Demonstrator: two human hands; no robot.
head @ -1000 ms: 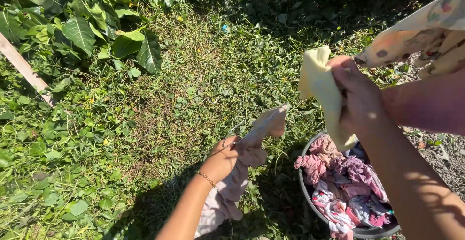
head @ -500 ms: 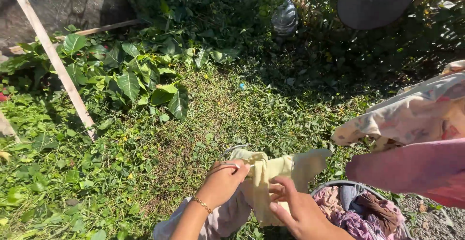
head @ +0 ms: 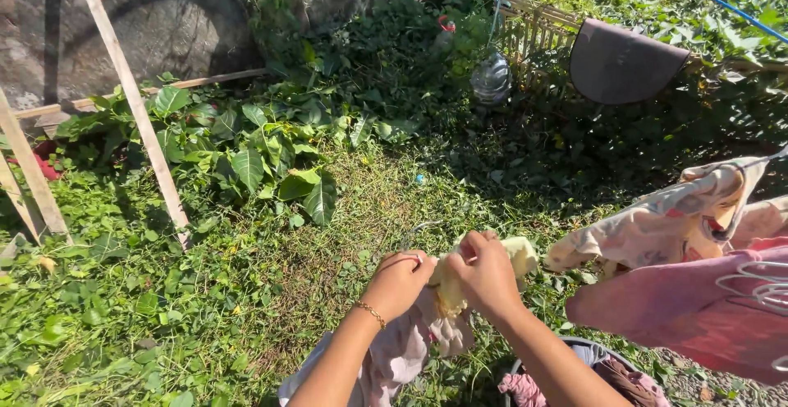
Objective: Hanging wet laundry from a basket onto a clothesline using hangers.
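Observation:
My left hand (head: 400, 283) grips a pale pink cloth (head: 402, 349) that hangs down beneath it, together with a thin wire hanger (head: 414, 230). My right hand (head: 485, 273) is closed on a bunched pale yellow cloth (head: 519, 253) held against the left hand. Both hands meet in front of me above the grass. A gold bracelet (head: 371, 313) sits on my left wrist.
A dark basin of mixed clothes (head: 609, 377) stands at the bottom right. A floral cloth (head: 666, 220) and a pink garment (head: 698, 302) hang on the right with white hangers (head: 759, 288). Wooden poles (head: 135, 105) lean at left. A dark cloth (head: 620, 62) lies over a fence behind.
The view has tilted up from the basin toward the fence and wall. My right hand brought the yellow cloth down to my left hand and now bunches it there.

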